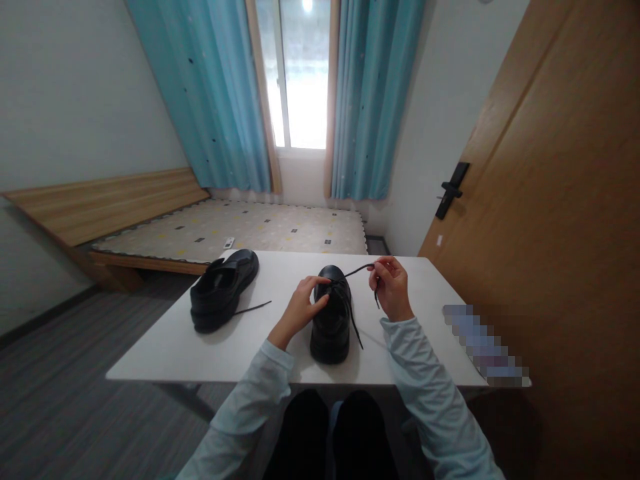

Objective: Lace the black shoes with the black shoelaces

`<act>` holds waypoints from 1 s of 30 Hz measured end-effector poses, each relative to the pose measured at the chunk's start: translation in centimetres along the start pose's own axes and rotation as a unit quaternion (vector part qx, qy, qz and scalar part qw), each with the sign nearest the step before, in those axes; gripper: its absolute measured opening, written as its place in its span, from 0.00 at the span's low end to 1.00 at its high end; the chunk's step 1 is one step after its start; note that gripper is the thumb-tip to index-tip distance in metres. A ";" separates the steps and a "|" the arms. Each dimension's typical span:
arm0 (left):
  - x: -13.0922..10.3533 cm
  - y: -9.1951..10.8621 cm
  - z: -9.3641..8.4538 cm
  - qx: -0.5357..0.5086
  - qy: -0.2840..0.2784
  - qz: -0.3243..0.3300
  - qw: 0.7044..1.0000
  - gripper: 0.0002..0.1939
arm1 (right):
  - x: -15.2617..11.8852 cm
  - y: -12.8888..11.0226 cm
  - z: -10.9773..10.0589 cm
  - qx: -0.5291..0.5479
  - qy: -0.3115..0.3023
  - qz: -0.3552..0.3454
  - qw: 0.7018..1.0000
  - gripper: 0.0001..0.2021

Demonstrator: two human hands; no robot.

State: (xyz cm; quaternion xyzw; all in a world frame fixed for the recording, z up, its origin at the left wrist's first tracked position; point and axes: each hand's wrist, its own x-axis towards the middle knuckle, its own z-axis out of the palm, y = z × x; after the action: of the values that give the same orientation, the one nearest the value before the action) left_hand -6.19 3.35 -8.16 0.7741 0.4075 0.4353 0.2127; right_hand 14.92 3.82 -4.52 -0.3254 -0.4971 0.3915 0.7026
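A black lace-up shoe (330, 343) stands on the white table (270, 353) straight in front of me, its toe pointing away. On its left side rests my left hand (303, 303), fingers curled over the upper near the lacing, with the thumb at the opening. To the right, my right hand (393, 287) pinches a black shoelace (359, 269) and holds it out taut from the shoe, a short end hanging below the fingers. Another lace end trails down the shoe's right side. The second black shoe (217, 297) sits at the table's left, one lace end lying beside it.
A pixelated flat item (485, 343) lies along the table's right edge. Behind the table is a bed (260, 223) with a small white object (229, 243) on it. A wooden door (540, 200) with a black handle (453, 190) stands close on the right.
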 end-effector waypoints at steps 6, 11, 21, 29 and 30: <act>0.0 0.4 0.0 0.003 0.014 -0.002 1.000 0.12 | -0.6 -0.2 0.1 -0.076 -0.057 -0.013 0.995 0.15; 0.0 0.4 0.0 -0.017 0.038 -0.017 0.999 0.11 | -1.0 0.4 0.6 -0.164 -0.121 -0.003 0.979 0.14; 0.2 -0.4 0.2 0.023 0.072 -0.003 0.997 0.07 | -0.8 1.2 0.8 -0.295 -0.230 -0.096 0.922 0.09; 0.2 -1.0 0.4 0.037 0.098 -0.031 0.994 0.06 | -0.7 2.4 0.7 -0.362 -0.311 -0.124 0.870 0.18; 0.3 -1.0 0.4 0.032 0.095 -0.035 0.994 0.06 | -0.7 2.5 0.7 -0.367 -0.313 -0.125 0.867 0.18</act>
State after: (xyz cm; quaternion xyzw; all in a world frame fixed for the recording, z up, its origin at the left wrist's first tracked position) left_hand -6.25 4.16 -8.95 0.7209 0.4666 0.4859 0.1627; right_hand 13.59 4.45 -6.73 -0.3553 -0.8354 0.1707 0.3830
